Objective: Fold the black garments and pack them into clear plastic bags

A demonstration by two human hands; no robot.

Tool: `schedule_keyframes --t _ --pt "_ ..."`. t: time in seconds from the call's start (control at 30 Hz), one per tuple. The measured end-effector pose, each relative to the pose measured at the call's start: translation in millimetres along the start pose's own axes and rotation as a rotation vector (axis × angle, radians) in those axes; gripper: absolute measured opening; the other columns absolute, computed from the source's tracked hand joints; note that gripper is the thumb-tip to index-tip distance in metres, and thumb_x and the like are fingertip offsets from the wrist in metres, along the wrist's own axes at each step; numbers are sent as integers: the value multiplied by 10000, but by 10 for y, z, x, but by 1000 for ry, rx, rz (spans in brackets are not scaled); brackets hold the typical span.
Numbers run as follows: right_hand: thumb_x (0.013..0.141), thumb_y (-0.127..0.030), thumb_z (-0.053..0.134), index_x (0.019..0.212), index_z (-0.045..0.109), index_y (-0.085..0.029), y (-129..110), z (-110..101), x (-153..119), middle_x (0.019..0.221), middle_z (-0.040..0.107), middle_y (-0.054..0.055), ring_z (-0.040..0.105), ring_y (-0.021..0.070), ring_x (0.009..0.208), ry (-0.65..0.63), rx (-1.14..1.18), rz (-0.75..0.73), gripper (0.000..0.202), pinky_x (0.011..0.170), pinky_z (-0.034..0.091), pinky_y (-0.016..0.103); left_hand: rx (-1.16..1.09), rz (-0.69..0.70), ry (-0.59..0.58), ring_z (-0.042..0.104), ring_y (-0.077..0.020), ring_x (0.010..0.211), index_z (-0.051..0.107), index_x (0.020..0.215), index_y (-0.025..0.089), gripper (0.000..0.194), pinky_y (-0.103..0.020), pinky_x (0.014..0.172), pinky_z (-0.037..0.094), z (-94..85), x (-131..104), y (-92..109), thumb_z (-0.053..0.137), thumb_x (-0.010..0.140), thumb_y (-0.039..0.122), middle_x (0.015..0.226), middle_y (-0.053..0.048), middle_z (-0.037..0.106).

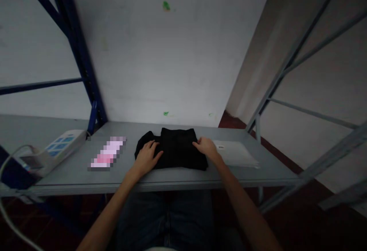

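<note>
A folded black garment (179, 149) lies on the grey shelf top in front of me; its exact kind does not show. On its left part rests my left hand (147, 156), palm down with thumb and fingers spread. My right hand (207, 147) is at the garment's right edge, thumb and fingertips closed on the cloth there, the other fingers curled. Just beyond that hand, a flat white plastic packet (236, 154) with a small dark label lies on the shelf, partly behind my wrist.
Left of the garment is a flat pink, pixelated object (107, 153). A white power strip (64, 144) with blue sockets and a cable lies farther left. Blue rack posts (82, 56) rise on the left, grey struts (282, 71) on the right. A white panel (163, 63) stands behind.
</note>
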State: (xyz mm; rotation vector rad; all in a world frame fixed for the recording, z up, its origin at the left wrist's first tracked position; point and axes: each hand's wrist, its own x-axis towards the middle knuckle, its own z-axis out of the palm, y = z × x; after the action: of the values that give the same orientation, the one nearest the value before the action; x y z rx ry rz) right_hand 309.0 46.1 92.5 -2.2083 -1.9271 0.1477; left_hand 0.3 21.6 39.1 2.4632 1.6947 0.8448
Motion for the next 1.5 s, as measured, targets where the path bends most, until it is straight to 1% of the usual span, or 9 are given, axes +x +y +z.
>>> schedule_keyframes --t 0.13,0.27,0.43,0.5,0.67,0.8,1.0,1.3,1.5 --pt "972 -503 575 997 741 -192 -39 -21 -42 997 773 101 721 245 957 26 107 -11 354 761 490 293 -27 2 27 489 -321 1368 582 1315 177 436 -500 1105 455 -38 10 48 502 988 454 1413 -157 573" --pt "987 -546 559 1005 694 -185 -287 -113 -81 1001 762 97 713 235 949 54 285 -91 385 754 506 283 -90 15 105 534 -297 1298 589 1274 204 386 -488 1103 452 -132 29 160 475 999 449 1350 -129 604" --pt "1064 -469 416 1206 585 -227 -778 -276 -126 1193 730 76 735 166 876 -184 839 -211 327 615 531 229 -222 -105 172 656 -277 1077 592 1208 177 428 -447 984 518 -268 75 214 415 1012 513 1123 -120 691" --pt "1074 -429 391 1236 566 -240 -847 -316 -115 1229 718 68 739 156 877 -203 910 -249 304 619 543 231 -282 -185 154 692 -272 996 573 1230 176 461 -432 916 540 -290 83 212 403 1011 544 1058 -107 715" --pt "979 -356 609 1149 653 -193 -449 -237 -45 1110 751 100 708 238 1038 77 331 -156 239 863 539 324 -262 -261 98 711 -256 902 508 1341 181 551 -401 829 560 -243 72 223 524 955 574 1042 -90 716" --pt "934 -414 670 1185 676 -189 -38 -30 -10 1147 748 124 695 270 1094 59 22 -53 337 877 509 325 -177 -186 81 698 -241 923 555 1358 245 591 -381 816 576 -207 80 226 658 872 564 1166 -92 647" --pt "925 -344 656 1138 728 -201 40 144 58 1110 767 102 712 236 1036 56 31 -21 266 828 495 285 -80 -57 -16 673 -282 1038 687 1201 282 434 -402 890 564 -242 170 177 742 819 480 1219 -78 608" --pt "933 -355 608 1079 757 -229 186 -46 138 1062 780 70 717 227 982 123 79 32 244 762 484 275 -173 1 90 666 -232 963 694 1020 238 220 -365 883 546 -239 224 223 648 891 410 1105 -59 646" --pt "923 -409 672 1122 702 -223 137 -28 112 1101 755 76 699 226 1001 115 54 -5 275 778 475 283 -86 -88 25 676 -237 942 664 1035 241 194 -367 851 541 -243 71 283 645 884 361 1123 -59 642"
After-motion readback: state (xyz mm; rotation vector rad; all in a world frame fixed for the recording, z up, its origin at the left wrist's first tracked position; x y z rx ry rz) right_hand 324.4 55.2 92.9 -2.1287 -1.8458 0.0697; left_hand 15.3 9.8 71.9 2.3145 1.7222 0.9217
